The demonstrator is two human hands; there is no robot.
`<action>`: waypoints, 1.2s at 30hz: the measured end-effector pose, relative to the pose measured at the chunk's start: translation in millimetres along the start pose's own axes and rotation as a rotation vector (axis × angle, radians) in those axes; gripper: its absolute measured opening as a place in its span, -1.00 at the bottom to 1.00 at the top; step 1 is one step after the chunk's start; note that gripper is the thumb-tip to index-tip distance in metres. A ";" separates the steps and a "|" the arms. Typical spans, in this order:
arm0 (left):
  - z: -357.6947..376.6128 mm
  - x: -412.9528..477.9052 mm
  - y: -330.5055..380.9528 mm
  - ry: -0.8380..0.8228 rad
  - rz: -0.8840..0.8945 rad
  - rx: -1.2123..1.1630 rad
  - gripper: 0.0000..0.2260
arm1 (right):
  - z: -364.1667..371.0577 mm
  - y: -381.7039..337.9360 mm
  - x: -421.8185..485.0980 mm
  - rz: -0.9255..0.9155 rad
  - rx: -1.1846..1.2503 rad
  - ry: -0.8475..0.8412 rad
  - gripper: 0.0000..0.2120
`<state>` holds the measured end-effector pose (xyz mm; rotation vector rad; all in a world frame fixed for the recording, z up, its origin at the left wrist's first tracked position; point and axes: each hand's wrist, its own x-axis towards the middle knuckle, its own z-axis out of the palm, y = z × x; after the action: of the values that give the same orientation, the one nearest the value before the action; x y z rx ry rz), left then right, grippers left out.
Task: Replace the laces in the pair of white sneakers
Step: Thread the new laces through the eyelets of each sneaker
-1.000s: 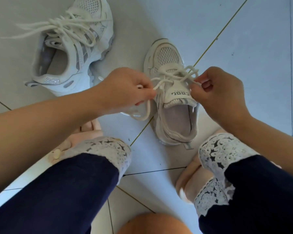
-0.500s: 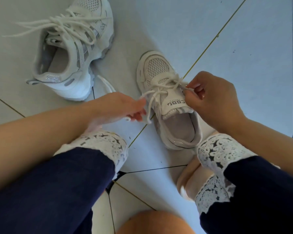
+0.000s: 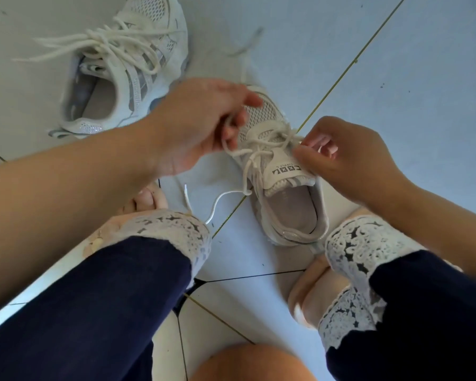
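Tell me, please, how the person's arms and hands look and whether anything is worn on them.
The left forearm and the right forearm are bare right to the picture's edge, with no sleeves in view. The left hand and the right hand wear no gloves, and no ring, watch or bracelet shows.

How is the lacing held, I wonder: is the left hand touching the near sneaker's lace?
Touching. The head view shows the left hand curled round the lace running to the near sneaker.

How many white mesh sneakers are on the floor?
2. One white mesh sneaker lies upper left; the other sits centre, its cream lace pinched by left hand and right hand.
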<state>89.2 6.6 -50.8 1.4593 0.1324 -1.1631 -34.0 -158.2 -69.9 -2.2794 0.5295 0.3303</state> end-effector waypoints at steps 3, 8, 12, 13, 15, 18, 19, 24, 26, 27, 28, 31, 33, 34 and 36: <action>16.7 -13.8 -2.7 -0.185 0.081 0.374 -0.83 | -5.3 -13.2 5.4 0.080 0.229 0.054 -0.84; 26.0 -23.6 -10.2 -0.277 0.270 0.911 -0.85 | -15.7 -41.1 15.7 0.275 0.870 -0.244 -0.85; 11.7 -23.4 -12.7 -0.330 0.149 0.991 -0.82 | -20.8 -45.6 18.4 0.351 1.021 -0.217 -0.84; 7.4 -21.7 -11.2 -0.323 0.079 0.879 -0.77 | -20.7 -45.7 17.1 0.341 0.978 -0.225 -0.81; 1.4 -16.2 -5.6 -0.255 -0.097 0.462 -0.63 | -16.8 -48.7 11.0 0.299 0.858 -0.286 -0.77; -3.1 -5.4 5.4 -0.214 -0.305 -0.015 -0.46 | -4.1 -59.8 -3.3 0.185 0.693 -0.412 -0.75; -1.4 -3.9 9.5 -0.232 -0.337 -0.083 -0.45 | 0.3 -63.0 -7.2 0.131 0.597 -0.438 -0.76; 6.6 4.5 29.0 -0.078 -0.269 -0.257 -0.74 | 18.8 -69.4 -22.0 -0.040 0.196 -0.578 -0.78; 5.9 8.0 31.3 -0.017 -0.216 -0.172 -0.86 | 25.2 -71.1 -29.4 -0.090 0.125 -0.667 -0.78; 5.4 8.7 29.9 0.013 -0.188 -0.108 -0.86 | 28.1 -70.9 -32.3 -0.108 0.095 -0.697 -0.77; 5.2 8.1 26.8 0.045 -0.154 -0.023 -0.83 | 29.9 -70.5 -34.6 -0.121 0.060 -0.718 -0.77; 7.3 1.5 10.9 0.058 -0.100 0.292 -0.78 | 25.3 -69.2 -38.1 -0.214 -0.125 -0.790 -0.73; 9.2 -2.7 2.4 0.002 -0.086 0.459 -0.75 | 14.1 -68.0 -36.6 -0.292 -0.223 -0.811 -0.64; 9.8 -4.0 -0.3 -0.009 -0.068 0.524 -0.74 | 6.6 -65.4 -33.5 -0.291 -0.212 -0.784 -0.61; 10.3 -5.3 -3.5 0.006 -0.004 0.624 -0.75 | -10.9 -59.6 -22.2 -0.160 -0.006 -0.641 -0.66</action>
<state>78.5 2.1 -47.5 2.0028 -0.2478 -1.2645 -24.8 -122.8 -16.7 -2.0462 0.0155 0.9319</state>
